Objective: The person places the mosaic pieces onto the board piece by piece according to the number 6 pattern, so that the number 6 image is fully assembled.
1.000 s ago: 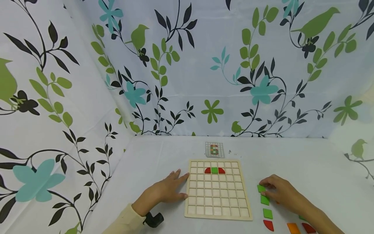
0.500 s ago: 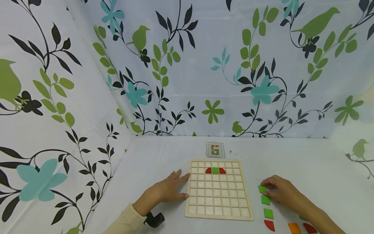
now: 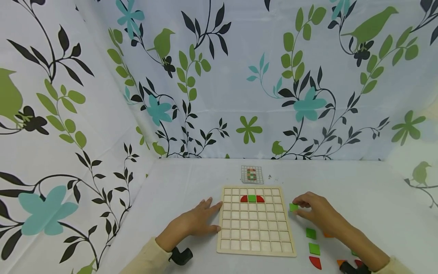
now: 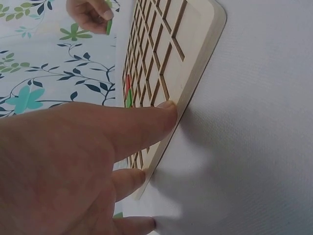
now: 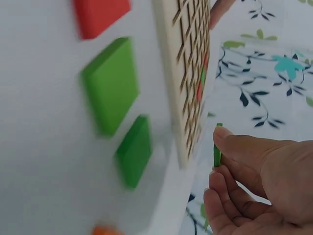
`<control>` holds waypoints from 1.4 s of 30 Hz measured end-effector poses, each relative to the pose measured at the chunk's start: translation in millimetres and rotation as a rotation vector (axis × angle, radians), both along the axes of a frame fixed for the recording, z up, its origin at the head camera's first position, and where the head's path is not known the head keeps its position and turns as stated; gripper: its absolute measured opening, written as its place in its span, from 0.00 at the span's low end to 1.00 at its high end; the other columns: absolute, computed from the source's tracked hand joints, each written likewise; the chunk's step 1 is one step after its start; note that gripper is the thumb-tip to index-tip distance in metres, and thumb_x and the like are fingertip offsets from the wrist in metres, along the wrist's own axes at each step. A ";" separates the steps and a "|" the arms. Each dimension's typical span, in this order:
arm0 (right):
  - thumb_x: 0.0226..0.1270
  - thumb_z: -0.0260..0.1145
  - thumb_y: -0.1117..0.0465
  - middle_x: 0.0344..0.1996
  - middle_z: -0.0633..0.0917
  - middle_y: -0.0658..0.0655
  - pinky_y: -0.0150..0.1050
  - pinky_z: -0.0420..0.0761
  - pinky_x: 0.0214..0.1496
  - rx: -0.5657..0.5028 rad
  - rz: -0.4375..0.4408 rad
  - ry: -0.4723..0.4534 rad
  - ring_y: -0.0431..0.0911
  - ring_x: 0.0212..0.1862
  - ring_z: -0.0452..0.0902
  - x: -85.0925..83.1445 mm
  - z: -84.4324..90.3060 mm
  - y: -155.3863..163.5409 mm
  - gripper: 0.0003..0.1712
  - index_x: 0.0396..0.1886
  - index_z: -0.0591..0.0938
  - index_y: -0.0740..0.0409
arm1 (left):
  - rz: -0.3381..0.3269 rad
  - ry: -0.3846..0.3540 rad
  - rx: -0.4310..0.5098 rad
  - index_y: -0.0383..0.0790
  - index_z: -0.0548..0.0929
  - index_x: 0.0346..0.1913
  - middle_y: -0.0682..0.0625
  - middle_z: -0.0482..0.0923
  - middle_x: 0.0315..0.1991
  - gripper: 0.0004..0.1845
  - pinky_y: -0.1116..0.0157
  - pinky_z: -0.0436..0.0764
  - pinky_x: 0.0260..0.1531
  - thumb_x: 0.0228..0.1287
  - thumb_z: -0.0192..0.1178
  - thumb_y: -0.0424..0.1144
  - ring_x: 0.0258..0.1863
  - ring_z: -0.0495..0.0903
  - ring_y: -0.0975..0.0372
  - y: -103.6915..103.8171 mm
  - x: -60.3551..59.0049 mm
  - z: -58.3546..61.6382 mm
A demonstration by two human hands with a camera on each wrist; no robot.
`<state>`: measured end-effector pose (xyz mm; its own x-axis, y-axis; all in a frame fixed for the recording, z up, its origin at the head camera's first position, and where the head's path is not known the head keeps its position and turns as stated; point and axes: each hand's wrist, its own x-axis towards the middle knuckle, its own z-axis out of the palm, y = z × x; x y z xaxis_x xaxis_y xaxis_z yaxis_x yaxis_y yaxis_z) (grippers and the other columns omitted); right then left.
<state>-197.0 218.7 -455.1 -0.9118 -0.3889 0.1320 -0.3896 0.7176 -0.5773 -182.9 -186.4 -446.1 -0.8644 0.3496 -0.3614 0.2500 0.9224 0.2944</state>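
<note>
A wooden grid board (image 3: 254, 220) lies flat on the white table. In its upper part sit a green square tile (image 3: 252, 198) and two red quarter-round tiles (image 3: 244, 198), one on each side of it. My left hand (image 3: 195, 220) rests at the board's left edge with fingers spread, the thumb (image 4: 161, 117) touching the rim. Just right of the board, my right hand (image 3: 318, 211) pinches a green square tile (image 3: 293, 207) between thumb and fingers. The right wrist view shows this tile (image 5: 217, 147) edge-on, above the table.
Right of the board lie two green squares (image 3: 311, 233) and a red quarter-round tile (image 3: 315, 262). Orange, red and green tiles are partly hidden under the right forearm. Behind the board is a small printed grid card (image 3: 252, 174). A leaf-patterned curtain (image 3: 212, 76) hangs behind.
My right hand has lifted the topmost green tile from the column at right and moved it left and away, towards the board. My left hand has stayed in place.
</note>
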 end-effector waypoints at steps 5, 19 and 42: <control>0.62 0.75 0.62 0.46 0.82 0.46 0.46 0.82 0.52 -0.030 0.034 0.006 0.48 0.51 0.81 -6.6 7.5 -31.7 0.16 0.49 0.85 0.51 | -0.001 0.006 0.019 0.55 0.59 0.79 0.42 0.50 0.79 0.43 0.40 0.63 0.65 0.65 0.65 0.59 0.77 0.48 0.47 0.1 1.7 2.0; 0.59 0.77 0.63 0.36 0.80 0.47 0.39 0.81 0.44 -0.030 0.194 0.064 0.41 0.41 0.76 -28.7 -9.2 -120.9 0.10 0.39 0.87 0.55 | 0.015 0.001 0.026 0.57 0.60 0.79 0.43 0.51 0.79 0.43 0.39 0.64 0.64 0.65 0.64 0.60 0.77 0.49 0.47 0.6 0.2 -1.1; 0.61 0.76 0.64 0.36 0.79 0.49 0.36 0.79 0.39 0.129 0.235 0.084 0.42 0.39 0.73 -32.2 -6.3 -148.0 0.11 0.43 0.87 0.59 | -0.005 0.011 0.021 0.56 0.58 0.79 0.43 0.50 0.78 0.43 0.39 0.64 0.64 0.65 0.63 0.62 0.77 0.49 0.47 -3.0 1.0 0.3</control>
